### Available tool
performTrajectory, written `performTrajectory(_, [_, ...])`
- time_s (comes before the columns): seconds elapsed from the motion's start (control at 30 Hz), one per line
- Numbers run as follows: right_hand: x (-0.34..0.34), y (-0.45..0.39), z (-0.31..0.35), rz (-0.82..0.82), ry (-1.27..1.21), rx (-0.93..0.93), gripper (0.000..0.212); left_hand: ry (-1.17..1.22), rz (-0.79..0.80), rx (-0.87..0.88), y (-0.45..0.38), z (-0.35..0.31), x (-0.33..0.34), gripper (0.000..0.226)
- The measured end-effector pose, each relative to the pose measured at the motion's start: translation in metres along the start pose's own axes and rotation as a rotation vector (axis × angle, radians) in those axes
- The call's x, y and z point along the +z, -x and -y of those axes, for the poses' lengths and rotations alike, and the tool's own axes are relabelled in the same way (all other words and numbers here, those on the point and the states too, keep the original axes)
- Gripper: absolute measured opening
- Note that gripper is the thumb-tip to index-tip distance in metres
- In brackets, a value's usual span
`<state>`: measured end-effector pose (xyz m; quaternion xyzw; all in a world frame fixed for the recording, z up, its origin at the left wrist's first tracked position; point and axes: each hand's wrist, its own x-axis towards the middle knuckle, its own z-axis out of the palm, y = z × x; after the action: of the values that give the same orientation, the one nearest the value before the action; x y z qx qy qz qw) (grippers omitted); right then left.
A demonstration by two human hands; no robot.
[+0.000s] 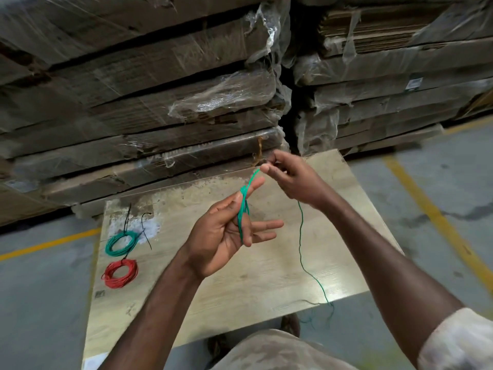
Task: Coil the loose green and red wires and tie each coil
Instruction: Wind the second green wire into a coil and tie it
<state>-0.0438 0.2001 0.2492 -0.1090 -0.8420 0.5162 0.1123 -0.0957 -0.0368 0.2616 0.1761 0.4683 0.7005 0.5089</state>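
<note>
A loose green wire (301,236) is looped round the index finger and thumb of my left hand (226,231), which is held palm up above the board with the other fingers spread. My right hand (290,177), higher and to the right, pinches the wire near its fingertips; from there the wire hangs down past the board's front edge to the floor. A finished green coil (121,243) and a finished red coil (121,273) lie on the board's left side, each with a black tie.
A pale wooden board (240,276) serves as the work surface. Loose black ties (145,231) lie beside the green coil. Shrink-wrapped stacks of flat cardboard (160,102) rise right behind the board. Grey floor with yellow lines (437,220) surrounds it.
</note>
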Motion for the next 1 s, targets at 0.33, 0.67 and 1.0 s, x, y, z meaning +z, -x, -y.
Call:
performTrajectory(0.33, [0.079, 0.083, -0.02, 0.291, -0.159, 0.138, 0.025, 0.193, -0.193, 0.186, -0.017, -0.025, -0.018, 0.051])
performTrajectory(0.67, [0.016, 0.093, 0.059, 0.434, -0.061, -0.007, 0.019, -0.404, -0.425, 0.199, -0.031, -0.007, -0.051, 0.049])
performTrajectory(1.0, [-0.039, 0.047, 0.061, 0.077, -0.006, -0.129, 0.022, -0.557, -0.3, 0.077, -0.018, 0.019, -0.054, 0.044])
